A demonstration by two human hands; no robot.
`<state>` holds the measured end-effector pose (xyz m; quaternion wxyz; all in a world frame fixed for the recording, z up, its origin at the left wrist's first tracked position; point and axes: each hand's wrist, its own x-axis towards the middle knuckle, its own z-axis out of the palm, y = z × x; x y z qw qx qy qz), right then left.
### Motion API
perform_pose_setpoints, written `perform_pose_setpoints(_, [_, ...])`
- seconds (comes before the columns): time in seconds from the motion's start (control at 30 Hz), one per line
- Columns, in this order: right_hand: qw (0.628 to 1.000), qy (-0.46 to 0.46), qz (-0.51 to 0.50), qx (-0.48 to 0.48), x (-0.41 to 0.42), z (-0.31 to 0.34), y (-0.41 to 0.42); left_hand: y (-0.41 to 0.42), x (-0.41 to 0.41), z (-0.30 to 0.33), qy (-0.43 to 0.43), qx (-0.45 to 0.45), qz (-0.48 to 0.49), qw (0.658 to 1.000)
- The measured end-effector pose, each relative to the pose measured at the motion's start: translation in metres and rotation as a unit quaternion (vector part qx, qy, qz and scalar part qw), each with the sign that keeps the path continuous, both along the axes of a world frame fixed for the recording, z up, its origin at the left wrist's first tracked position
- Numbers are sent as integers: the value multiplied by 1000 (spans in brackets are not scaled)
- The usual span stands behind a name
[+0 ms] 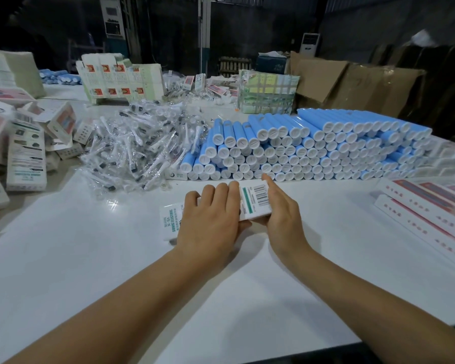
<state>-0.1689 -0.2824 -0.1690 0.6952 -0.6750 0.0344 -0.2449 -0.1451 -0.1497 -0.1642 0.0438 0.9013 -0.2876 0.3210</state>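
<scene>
A white product box (255, 199) with a barcode and green lettering lies flat on the white table (90, 258) in front of me. My left hand (210, 219) lies over its left part, fingers curved across the top and thumb under the near edge. My right hand (281, 208) holds its right end, the index finger stretched along the far right edge. The box's left end, printed "SONIC ELECTRIC", sticks out past my left hand.
A big stack of blue tubes with white caps (313, 148) lies just behind the box. A heap of bagged brush heads (142, 151) sits to the left, loose boxes (26, 148) further left, flat white-and-red boxes (426, 211) at right. Cardboard cartons (352, 85) stand behind.
</scene>
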Motion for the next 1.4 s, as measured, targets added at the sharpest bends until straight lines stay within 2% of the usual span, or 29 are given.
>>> perform_pose_setpoints(0.23, [998, 37, -19, -46, 1, 2, 0, 2, 5, 2, 51, -3, 27, 998])
perform_pose_setpoints(0.37, [980, 17, -67, -188, -4, -2, 4, 2, 8, 0, 41, 0, 26, 999])
perform_pose_setpoints(0.43, [975, 19, -67, -210, -4, -3, 5, 3, 9, 0, 53, 16, 33, 998])
perform_pose_setpoints(0.5, [977, 23, -60, -201, -4, -1, 4, 1, 9, 1, 65, 29, 41, 997])
perform_pose_setpoints(0.57, [990, 31, -31, -137, -4, 4, 4, -1, 10, 5, 82, 29, 45, 995])
perform_pose_setpoints(0.63, [998, 10, 1, -65, -4, 7, 4, -1, 14, 13, 125, -19, 22, 992])
perform_pose_setpoints(0.67, [998, -11, 6, -58, -4, 8, 5, 0, 17, 18, 162, -67, -8, 984])
perform_pose_setpoints(0.7, [998, -28, 6, -63, -5, 9, 6, 1, 18, 24, 210, -137, -59, 966])
perform_pose_setpoints(0.73, [996, -41, 7, -74, -5, 9, 7, 3, 19, 31, 257, -227, -122, 931])
perform_pose_setpoints(0.8, [993, -51, 9, -105, -6, 7, 10, 8, 20, 40, 320, -414, -196, 829])
perform_pose_setpoints(0.83, [991, -49, 14, -125, -6, 5, 11, 11, 21, 43, 360, -507, -198, 758])
perform_pose_setpoints(0.87, [987, -42, 21, -151, -6, 4, 12, 13, 23, 44, 415, -591, -193, 664])
perform_pose_setpoints(0.93, [977, -28, 42, -208, -6, 2, 16, 18, 27, 45, 520, -708, -188, 440])
perform_pose_setpoints(0.97, [971, -22, 56, -230, -6, 1, 19, 20, 28, 44, 554, -734, -185, 347])
perform_pose_setpoints(1.0, [966, -15, 71, -248, -7, 0, 21, 22, 27, 41, 577, -748, -178, 275])
perform_pose_setpoints(1.03, [960, -6, 82, -268, -7, -1, 24, 21, 26, 38, 591, -759, -164, 219])
perform_pose_setpoints(1.07, [953, 3, 85, -289, -6, -2, 26, 20, 25, 33, 594, -768, -142, 193])
perform_pose_setpoints(1.1, [946, 12, 81, -312, -5, -4, 28, 18, 26, 29, 588, -777, -125, 187])
perform_pose_setpoints(1.27, [918, 36, 21, -394, 2, -10, 28, 12, 28, 21, 559, -792, -134, 206])
perform_pose_setpoints(1.3, [916, 39, 11, -398, 4, -10, 27, 11, 26, 21, 558, -788, -139, 220])
perform_pose_setpoints(1.33, [916, 43, 3, -398, 4, -9, 25, 9, 24, 21, 554, -782, -142, 248])
perform_pose_setpoints(1.4, [921, 41, -10, -388, 5, -2, 19, 4, 21, 20, 539, -761, -153, 327])
